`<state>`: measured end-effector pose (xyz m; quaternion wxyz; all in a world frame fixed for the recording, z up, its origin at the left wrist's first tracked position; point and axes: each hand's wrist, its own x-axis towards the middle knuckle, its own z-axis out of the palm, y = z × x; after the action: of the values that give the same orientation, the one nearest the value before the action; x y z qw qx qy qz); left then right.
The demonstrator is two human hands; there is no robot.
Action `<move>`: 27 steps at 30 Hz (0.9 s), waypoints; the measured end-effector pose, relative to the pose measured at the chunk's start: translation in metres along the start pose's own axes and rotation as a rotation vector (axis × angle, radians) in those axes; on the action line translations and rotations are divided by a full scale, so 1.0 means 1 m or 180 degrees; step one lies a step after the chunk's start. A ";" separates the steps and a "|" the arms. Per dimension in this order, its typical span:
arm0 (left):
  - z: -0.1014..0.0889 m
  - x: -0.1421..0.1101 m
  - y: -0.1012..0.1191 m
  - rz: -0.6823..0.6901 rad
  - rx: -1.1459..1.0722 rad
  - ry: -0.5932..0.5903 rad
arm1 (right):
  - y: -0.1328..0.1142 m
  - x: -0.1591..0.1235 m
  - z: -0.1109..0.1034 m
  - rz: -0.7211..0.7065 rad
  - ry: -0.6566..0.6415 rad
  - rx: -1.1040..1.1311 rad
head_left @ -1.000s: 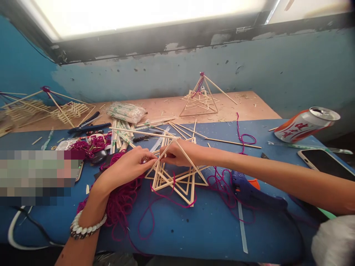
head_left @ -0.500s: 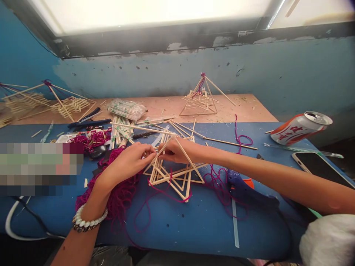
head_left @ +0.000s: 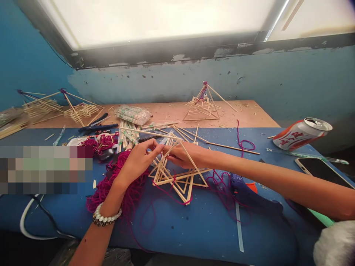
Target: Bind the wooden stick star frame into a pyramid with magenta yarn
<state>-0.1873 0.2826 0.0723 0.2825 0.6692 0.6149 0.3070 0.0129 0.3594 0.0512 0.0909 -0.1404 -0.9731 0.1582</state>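
A star-shaped frame of thin wooden sticks [head_left: 190, 186] rests on the blue table in front of me, with a triangle of sticks standing up from it. Purple yarn [head_left: 174, 180] is looped at its near side. My left hand [head_left: 141, 159] is closed in a pinch at the frame's upper left. Meeting it there, my right hand [head_left: 181, 156] reaches behind the upright triangle, its fingers curled closed. Whatever lies between the fingertips of either hand is too small or hidden to name. A heap of purple yarn [head_left: 120, 188] lies under my left forearm.
A blue glue gun [head_left: 249, 194] lies to the right, near a phone [head_left: 323, 171] and a drink can [head_left: 302, 133]. Behind are wrapped chopsticks [head_left: 133, 113], loose sticks [head_left: 233, 147], black-handled pliers [head_left: 97, 125] and a stick pyramid [head_left: 203, 107]. More stick structures [head_left: 80, 111] stand back left.
The view has shifted, so everything sits slightly lower and further right. My left fingertips have come up close against the right hand's. The stick frame keeps its place on the table.
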 end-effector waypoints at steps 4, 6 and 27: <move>0.001 0.002 -0.006 -0.0018 -0.0662 -0.0099 | 0.003 -0.002 0.001 -0.0216 -0.0028 -0.0152; 0.001 0.001 -0.008 -0.0009 -0.0771 -0.0129 | 0.004 -0.004 0.003 -0.0270 0.0018 -0.0198; 0.001 -0.004 -0.007 0.0114 -0.0181 -0.0387 | 0.000 0.001 0.005 -0.0229 0.0738 0.0284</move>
<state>-0.1912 0.2795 0.0656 0.3327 0.6891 0.5756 0.2882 0.0111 0.3584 0.0465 0.2145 -0.1186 -0.9525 0.1807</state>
